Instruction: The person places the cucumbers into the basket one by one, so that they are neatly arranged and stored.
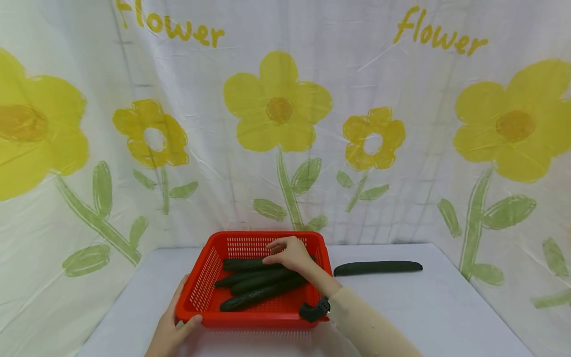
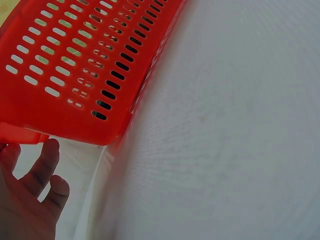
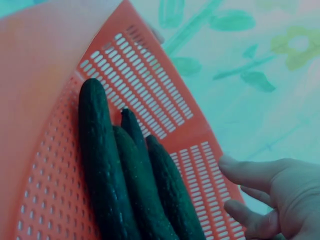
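Observation:
A red plastic basket (image 1: 250, 318) with slotted walls holds several dark green cucumbers (image 1: 263, 293), lying side by side. At the basket's near left corner, my left hand (image 1: 170, 329) grips the rim, thumb at the front and fingers along the left side. The left wrist view shows that hand's bent fingers (image 2: 42, 165) at the rim's underside. My right hand (image 1: 292, 254) hovers over the far part of the basket above the cucumbers, fingers loosely bent and holding nothing. In the right wrist view the cucumbers (image 3: 102, 165) lie apart from this hand (image 3: 285, 197).
One more cucumber (image 1: 378, 268) lies on the white table (image 1: 401, 302) to the right of the basket. Behind the table hangs a white curtain (image 1: 312, 29) printed with yellow flowers. A black band (image 1: 314, 311) circles the right wrist.

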